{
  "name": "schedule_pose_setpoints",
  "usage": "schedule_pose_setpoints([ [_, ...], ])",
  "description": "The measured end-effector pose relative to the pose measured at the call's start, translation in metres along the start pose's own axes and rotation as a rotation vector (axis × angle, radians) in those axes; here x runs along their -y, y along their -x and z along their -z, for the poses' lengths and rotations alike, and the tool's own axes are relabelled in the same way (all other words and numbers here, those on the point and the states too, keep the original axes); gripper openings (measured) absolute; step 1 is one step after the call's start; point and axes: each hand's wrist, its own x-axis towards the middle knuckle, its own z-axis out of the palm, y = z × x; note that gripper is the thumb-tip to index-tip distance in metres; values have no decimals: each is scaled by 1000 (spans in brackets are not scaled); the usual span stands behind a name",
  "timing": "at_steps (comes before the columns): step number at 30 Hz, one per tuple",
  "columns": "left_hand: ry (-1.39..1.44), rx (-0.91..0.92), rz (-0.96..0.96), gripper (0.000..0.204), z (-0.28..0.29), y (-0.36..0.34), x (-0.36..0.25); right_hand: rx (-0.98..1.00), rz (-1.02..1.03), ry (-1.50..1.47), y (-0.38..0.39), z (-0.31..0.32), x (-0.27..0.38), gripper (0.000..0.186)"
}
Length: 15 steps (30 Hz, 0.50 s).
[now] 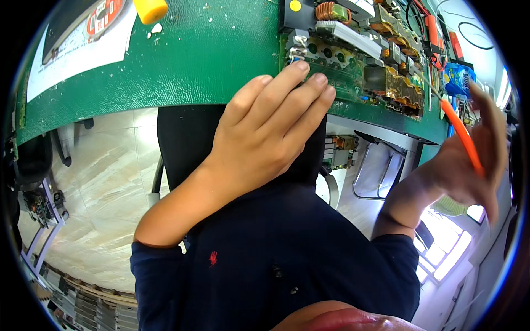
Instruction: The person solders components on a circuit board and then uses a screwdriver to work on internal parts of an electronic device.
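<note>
My left hand (pixel 264 124) rests over the near edge of a green circuit board (pixel 353 80), fingers bent and close together, fingertips beside a metal part (pixel 298 44) with the thumb hidden; it appears to grip the board there. The board carries copper coils, metal heatsinks and yellowish wrapped components. At the right, my right hand (pixel 466 160) holds an orange-handled tool (pixel 461 127) with a thin metal shaft pointing up toward the board's right side; that hand is partly blurred.
The green bench (pixel 210 66) holds a yellow cylinder (pixel 150 8), a white sheet (pixel 83 66) at upper left, and a blue packet (pixel 458 80) among tools and cables at right. A black seat (pixel 182 138) lies below the bench edge, with more electronics (pixel 339 151) lower down.
</note>
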Motion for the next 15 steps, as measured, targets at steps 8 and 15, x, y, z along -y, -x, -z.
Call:
schedule_pose_setpoints([
  [8,-22,-46,2,47,-7,3,2,-240,-118,-565,53,-57,41,95],
  [15,-34,-103,26,39,-11,3,0,-118,-118,-92,57,-91,36,79],
])
